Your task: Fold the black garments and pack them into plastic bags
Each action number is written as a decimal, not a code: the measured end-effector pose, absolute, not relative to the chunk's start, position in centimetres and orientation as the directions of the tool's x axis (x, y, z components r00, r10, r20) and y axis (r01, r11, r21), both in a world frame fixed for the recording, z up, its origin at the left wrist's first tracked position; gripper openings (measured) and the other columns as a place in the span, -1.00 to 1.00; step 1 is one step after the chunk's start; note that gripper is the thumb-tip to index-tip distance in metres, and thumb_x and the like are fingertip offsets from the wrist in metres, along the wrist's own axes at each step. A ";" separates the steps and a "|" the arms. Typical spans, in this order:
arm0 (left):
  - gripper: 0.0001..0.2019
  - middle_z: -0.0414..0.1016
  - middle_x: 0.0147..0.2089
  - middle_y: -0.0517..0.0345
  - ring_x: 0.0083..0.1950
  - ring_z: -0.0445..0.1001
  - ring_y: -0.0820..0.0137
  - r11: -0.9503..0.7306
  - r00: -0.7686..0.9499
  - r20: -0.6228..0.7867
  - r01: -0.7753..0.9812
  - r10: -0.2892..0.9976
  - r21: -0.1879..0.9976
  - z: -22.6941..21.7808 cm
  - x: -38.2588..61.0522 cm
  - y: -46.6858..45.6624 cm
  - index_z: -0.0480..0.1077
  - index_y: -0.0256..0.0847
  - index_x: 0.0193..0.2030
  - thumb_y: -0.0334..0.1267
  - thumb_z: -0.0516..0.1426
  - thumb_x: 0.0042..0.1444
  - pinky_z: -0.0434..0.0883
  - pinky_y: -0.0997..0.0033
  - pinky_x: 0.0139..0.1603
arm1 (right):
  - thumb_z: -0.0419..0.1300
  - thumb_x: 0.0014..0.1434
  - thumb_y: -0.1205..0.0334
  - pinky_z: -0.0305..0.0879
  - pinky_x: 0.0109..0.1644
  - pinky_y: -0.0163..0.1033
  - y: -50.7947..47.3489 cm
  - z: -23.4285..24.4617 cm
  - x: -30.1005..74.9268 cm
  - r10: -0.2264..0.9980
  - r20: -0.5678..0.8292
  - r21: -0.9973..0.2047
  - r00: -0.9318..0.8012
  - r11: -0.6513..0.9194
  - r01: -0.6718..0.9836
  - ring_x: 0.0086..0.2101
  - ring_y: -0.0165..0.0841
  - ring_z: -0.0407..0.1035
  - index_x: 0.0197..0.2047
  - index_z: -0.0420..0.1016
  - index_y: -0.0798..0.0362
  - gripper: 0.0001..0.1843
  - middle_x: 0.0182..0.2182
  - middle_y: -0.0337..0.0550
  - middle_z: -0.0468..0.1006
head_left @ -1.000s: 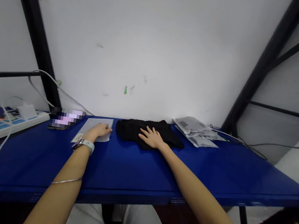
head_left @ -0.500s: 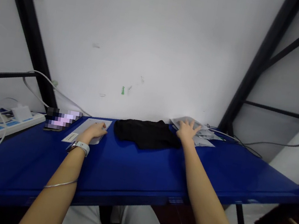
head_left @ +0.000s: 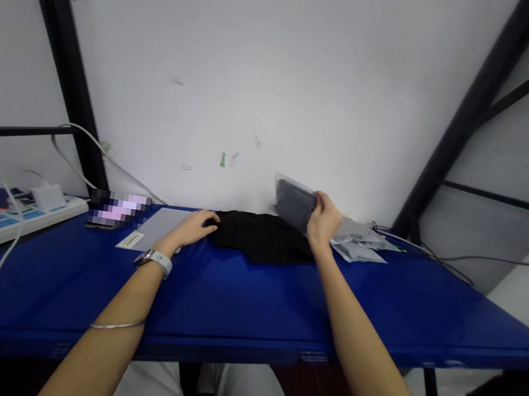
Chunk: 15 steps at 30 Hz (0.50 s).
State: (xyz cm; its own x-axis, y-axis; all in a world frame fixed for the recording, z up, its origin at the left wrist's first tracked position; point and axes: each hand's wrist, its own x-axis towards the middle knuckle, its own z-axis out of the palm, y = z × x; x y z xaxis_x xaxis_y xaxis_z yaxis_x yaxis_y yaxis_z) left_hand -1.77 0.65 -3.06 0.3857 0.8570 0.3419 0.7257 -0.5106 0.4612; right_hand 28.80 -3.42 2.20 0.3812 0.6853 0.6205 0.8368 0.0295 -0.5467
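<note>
My right hand (head_left: 324, 223) is raised above the blue table (head_left: 236, 308), gripping a clear plastic bag (head_left: 294, 204) with something dark grey inside. My left hand (head_left: 193, 230) lies flat with its fingertips at the edge of a folded black cloth (head_left: 262, 238). Beneath that palm is a pale grey sheet (head_left: 158, 227), with a small white label (head_left: 130, 240) at its near corner. To the right of my raised hand sits a pile of plastic packets (head_left: 357, 247). A watch (head_left: 155, 261) circles my left wrist.
A phone (head_left: 118, 209), blurred over, lies left of the sheet. Farther left stands a white power strip (head_left: 11, 223) with a plug and cables. Black metal frame bars (head_left: 471, 117) rise at both sides against a white wall. Cables run along the back right.
My right hand has lifted a bag from the packet pile and moved left with it. My left hand has slid right, up to the black cloth.
</note>
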 end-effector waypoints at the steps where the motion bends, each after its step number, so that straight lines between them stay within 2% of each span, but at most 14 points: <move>1: -0.69 0.45 0.09 0.02 0.14 0.38 0.25 -0.563 0.433 0.360 0.642 0.826 0.520 -2.8 -1.1 0.3 0.39 -0.19 -0.03 -0.13 0.04 0.14 0.24 0.26 0.21 | -0.22 0.32 0.24 0.21 0.00 -0.17 -3.6 2.0 27.8 0.672 0.665 -0.542 0.327 0.133 0.830 0.07 -0.10 0.31 0.23 0.31 0.10 -0.48 0.04 0.07 0.48; 4: -0.56 0.42 0.15 0.02 0.16 0.38 0.28 -0.571 0.515 0.346 0.380 0.784 0.728 -2.2 0.7 -0.9 0.23 -0.15 0.17 -0.04 0.02 0.20 0.29 0.25 0.18 | -0.20 0.29 0.34 0.19 0.12 -0.23 -3.8 1.2 24.9 0.624 0.782 -0.382 -0.010 0.491 0.783 0.09 -0.25 0.30 0.15 0.41 0.00 -0.50 0.09 -0.08 0.45; 7: -0.49 0.36 0.21 -0.06 0.19 0.36 0.25 -0.462 0.506 0.294 0.245 0.811 0.853 -2.0 1.5 -1.6 0.09 -0.15 0.23 -0.01 0.04 0.20 0.36 0.21 0.09 | -0.13 0.26 0.40 0.19 0.18 -0.18 -3.8 0.2 22.6 0.566 0.722 -0.246 -0.397 0.747 0.618 0.09 -0.30 0.30 0.14 0.43 -0.08 -0.50 0.11 -0.14 0.42; 9: -0.45 0.28 0.27 -0.09 0.24 0.31 0.21 -0.401 0.469 0.269 0.208 0.841 0.892 -2.1 1.7 -1.7 0.07 -0.15 0.23 -0.06 0.10 0.16 0.38 0.21 0.08 | -0.10 0.25 0.42 0.18 0.21 -0.10 -3.6 -0.4 21.8 0.542 0.644 -0.229 -0.541 0.810 0.539 0.11 -0.29 0.28 0.14 0.43 -0.09 -0.50 0.12 -0.13 0.42; 12: -0.37 0.23 0.29 -0.15 0.25 0.28 0.19 -0.328 0.436 0.225 0.176 0.871 0.928 -2.4 1.8 -1.4 0.01 -0.17 0.26 -0.17 0.17 0.09 0.36 0.19 0.11 | -0.09 0.23 0.45 0.11 0.27 -0.04 -3.0 -1.1 21.7 0.540 0.550 -0.237 -0.637 0.832 0.502 0.20 -0.30 0.17 0.16 0.40 -0.08 -0.49 0.16 -0.18 0.38; 15: -0.19 0.15 0.31 -0.21 0.20 0.33 0.18 -0.324 0.340 0.238 0.226 0.910 0.918 -3.0 1.6 -0.6 -0.21 -0.15 0.34 -0.21 0.19 0.06 0.36 0.14 0.11 | -0.07 0.17 0.53 0.08 0.29 -0.05 -2.4 -1.8 22.1 0.557 0.483 -0.242 -0.676 0.827 0.508 0.23 -0.30 0.12 0.21 0.33 -0.05 -0.41 0.21 -0.16 0.32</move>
